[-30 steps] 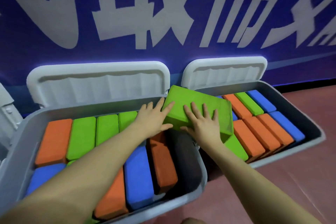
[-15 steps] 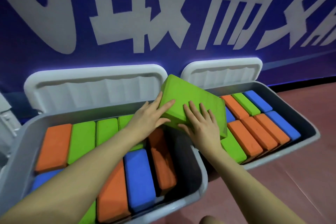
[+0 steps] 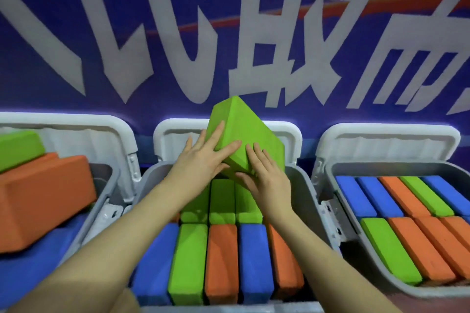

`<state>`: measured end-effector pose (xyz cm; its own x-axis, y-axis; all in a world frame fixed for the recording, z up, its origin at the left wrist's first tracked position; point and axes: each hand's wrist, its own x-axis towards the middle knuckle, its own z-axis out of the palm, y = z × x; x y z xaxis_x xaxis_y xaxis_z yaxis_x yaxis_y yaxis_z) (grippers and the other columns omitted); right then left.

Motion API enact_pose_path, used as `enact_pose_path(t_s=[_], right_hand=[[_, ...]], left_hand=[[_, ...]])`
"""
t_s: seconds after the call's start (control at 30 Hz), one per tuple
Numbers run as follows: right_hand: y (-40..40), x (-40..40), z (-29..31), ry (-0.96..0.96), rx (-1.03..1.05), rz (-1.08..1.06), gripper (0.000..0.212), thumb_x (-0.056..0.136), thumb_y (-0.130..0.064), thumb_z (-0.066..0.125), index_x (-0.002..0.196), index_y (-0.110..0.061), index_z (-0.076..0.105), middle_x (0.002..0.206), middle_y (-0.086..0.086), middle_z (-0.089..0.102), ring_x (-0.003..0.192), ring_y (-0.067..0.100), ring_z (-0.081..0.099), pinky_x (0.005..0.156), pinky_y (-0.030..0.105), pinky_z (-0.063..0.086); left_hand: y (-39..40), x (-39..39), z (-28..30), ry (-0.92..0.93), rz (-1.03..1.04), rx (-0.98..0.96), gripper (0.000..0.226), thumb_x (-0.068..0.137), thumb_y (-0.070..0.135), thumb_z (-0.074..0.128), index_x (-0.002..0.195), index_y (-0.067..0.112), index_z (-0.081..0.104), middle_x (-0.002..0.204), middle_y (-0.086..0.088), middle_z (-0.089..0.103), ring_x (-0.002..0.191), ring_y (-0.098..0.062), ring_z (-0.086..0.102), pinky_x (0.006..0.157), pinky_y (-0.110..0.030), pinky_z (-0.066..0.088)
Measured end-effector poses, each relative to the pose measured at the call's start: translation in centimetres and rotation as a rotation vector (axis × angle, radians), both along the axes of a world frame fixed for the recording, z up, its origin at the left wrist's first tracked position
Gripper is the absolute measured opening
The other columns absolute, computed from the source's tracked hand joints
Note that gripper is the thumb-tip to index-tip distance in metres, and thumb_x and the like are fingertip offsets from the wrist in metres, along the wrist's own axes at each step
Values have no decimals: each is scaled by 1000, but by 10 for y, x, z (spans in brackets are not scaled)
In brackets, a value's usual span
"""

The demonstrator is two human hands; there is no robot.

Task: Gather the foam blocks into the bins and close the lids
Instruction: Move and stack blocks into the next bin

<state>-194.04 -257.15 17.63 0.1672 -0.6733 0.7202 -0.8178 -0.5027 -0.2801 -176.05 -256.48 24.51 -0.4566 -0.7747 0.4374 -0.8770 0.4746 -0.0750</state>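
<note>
Lifting the green block [image 3: 250,134] higher than a second ago, I hold it tilted between both flat palms, left hand [image 3: 203,157] and right hand [image 3: 264,175], fingers straight. It now hangs over the middle bin [image 3: 302,185], so I judge it goes there next.

There was just the one view, from a camera worn on the person's head, looking forward and down. It sat close over the middle bin [image 3: 304,185], whose near rim ran off the bottom edge, and both forearms reached in from below toward the centre. The left bin [image 3: 101,201] and the right bin [image 3: 396,168] were each cut off at the sides. The wide lens bent the bin rims and the raised lids [image 3: 381,140] outward. Beyond the bins the view faced a blue wall banner [image 3: 76,2] with big white characters, filling the whole upper half, near enough that the lettering overran the frame.
</note>
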Motion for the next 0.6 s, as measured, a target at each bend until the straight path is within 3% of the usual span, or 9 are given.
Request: enact_pose_path(t_s=[0.1, 0.17, 0.2, 0.3, 0.4, 0.5, 0.6], right_hand=[[6, 17, -14, -60, 42, 11, 61, 84, -51, 52, 129, -12, 59, 114, 7, 70, 96, 24, 69, 73, 36, 59], [13, 22, -27, -85, 122, -15, 59, 82, -52, 50, 126, -15, 62, 93, 2, 73, 74, 18, 68, 61, 29, 55], [16, 24, -33, -111, 167, -14, 56, 82, -51, 49, 127, -19, 60, 92, -1, 73, 71, 17, 68, 58, 26, 54], [14, 21, -39, -181, 220, 3, 55, 84, -51, 49, 132, -26, 56, 116, -8, 69, 84, 15, 70, 60, 26, 54], [9, 10, -39, -180, 240, 31, 55, 85, -51, 50, 134, -27, 55, 126, -9, 64, 93, 19, 70, 67, 32, 58], [10, -4, -40, -181, 337, 112, 54, 87, -49, 53, 139, -34, 48, 134, -12, 57, 112, 8, 60, 85, 29, 53], [13, -25, -46, -192, 445, 115, 52, 92, -49, 50, 142, -41, 39, 136, -25, 49, 112, 1, 55, 86, 20, 46]], left_hand=[[-1, 14, -9, 20, -24, 2, 63, 69, 21, 84, 127, 23, 60, 138, -23, 50, 102, -57, 57, 71, -67, 50], [1, 15, -22, 1, -45, 24, 64, 81, 26, 74, 137, 26, 45, 142, -14, 48, 109, -55, 55, 78, -62, 52], [3, 14, -29, 11, -33, 53, 63, 86, 30, 67, 142, 26, 37, 143, -11, 48, 113, -54, 53, 82, -61, 52], [-1, 11, -37, 184, 38, 188, 64, 92, 42, 49, 148, 15, 32, 145, -7, 46, 124, -50, 44, 93, -60, 46], [-10, 7, -34, 289, 58, 238, 69, 84, 62, 37, 146, 32, 34, 155, 3, 29, 124, -39, 39, 101, -55, 40], [-17, -5, -34, 433, 77, 346, 75, 78, 62, 61, 144, 49, 27, 159, 12, 11, 137, -29, 32, 109, -48, 34], [-21, -23, -32, 456, 40, 284, 73, 79, 51, 69, 143, 45, 34, 158, 14, 18, 130, -31, 42, 107, -42, 34]])
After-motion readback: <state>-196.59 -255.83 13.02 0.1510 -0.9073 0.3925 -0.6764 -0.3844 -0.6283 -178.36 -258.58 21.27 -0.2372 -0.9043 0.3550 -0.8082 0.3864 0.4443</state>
